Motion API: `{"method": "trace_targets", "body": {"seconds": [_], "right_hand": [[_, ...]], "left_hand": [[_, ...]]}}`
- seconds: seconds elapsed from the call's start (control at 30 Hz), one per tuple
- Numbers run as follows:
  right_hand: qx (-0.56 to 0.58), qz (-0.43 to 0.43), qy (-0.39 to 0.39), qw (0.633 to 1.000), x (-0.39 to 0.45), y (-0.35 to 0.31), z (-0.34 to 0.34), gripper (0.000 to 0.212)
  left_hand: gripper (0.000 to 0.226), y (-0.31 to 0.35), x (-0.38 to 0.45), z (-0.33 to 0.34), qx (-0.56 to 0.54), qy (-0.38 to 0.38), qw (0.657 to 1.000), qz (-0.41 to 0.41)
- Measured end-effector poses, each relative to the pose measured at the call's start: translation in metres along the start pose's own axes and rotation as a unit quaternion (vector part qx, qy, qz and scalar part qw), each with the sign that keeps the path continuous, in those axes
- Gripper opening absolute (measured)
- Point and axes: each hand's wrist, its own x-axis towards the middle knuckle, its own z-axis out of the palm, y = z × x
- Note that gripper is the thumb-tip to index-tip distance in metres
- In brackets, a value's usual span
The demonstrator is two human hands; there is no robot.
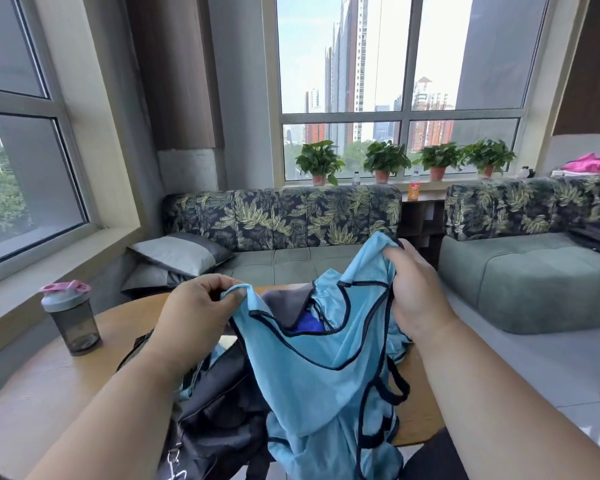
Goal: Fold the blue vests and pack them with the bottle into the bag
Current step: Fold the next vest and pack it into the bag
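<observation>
Far to the left of the vest, the bottle [70, 317] stands upright on the tabletop [49, 386], grey-bodied with a pink flip lid, well apart from everything else. It is safe for now, but a wide swing of cloth could clip it, and it looks tall enough to topple.

Just left of the vest and partly under it sits the dark bag [215, 410], its mouth hidden by hanging fabric. That is the first worry: with the opening covered, anything lowered could land on the bag and not in it.

The left hand [194, 317] pinches one corner of the blue vest [312, 368] between thumb and fingertips. That grip is slight, and slick mesh could slide out if the cloth is shaken.

The vest hangs loose and crumpled between the two hands, its lower part spilling over the near edge of the tabletop. More blue fabric lies bunched behind it, possibly a second vest, though I cannot tell for sure. The dark-trimmed armholes and loops dangle; one might snag a bag strap or tangle with the other cloth, spoiling the fold.

On the vest's right, the right hand [413, 289] bunches a shoulder part in curled fingers, held higher than the left. An uneven hold like this could set the fold crooked.
</observation>
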Motion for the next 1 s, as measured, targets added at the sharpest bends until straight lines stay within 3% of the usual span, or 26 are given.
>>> {"method": "trace_targets", "body": {"seconds": [0.13,0.37,0.47,0.63,0.83,1.0], "right_hand": [[0.021,-0.042,0.0,0.999,0.02,-0.051,0.01,0.018],[0.009,-0.107,0.004,0.994,0.029,-0.129,0.006,0.02],[0.012,-0.104,0.001,0.995,0.028,-0.143,0.004,0.024],[0.032,-0.094,-0.022,0.995,0.014,-0.143,0.004,0.022],[0.096,-0.035,-0.07,0.992,-0.008,-0.119,0.011,0.025],[0.109,0.011,-0.172,0.979,-0.034,-0.09,0.029,0.03]], "left_hand": [[0.02,0.033,0.022,-0.021,0.061,0.066,0.995,0.05],[0.024,0.106,0.049,-0.064,-0.07,0.102,0.991,0.041],[0.019,0.129,0.048,-0.071,-0.16,0.077,0.984,0.004],[0.019,0.136,0.04,-0.07,-0.23,0.054,0.972,0.012],[0.021,0.115,0.024,-0.051,-0.314,-0.055,0.948,-0.002],[0.018,0.1,0.004,-0.021,-0.368,-0.148,0.918,-0.003]]}}
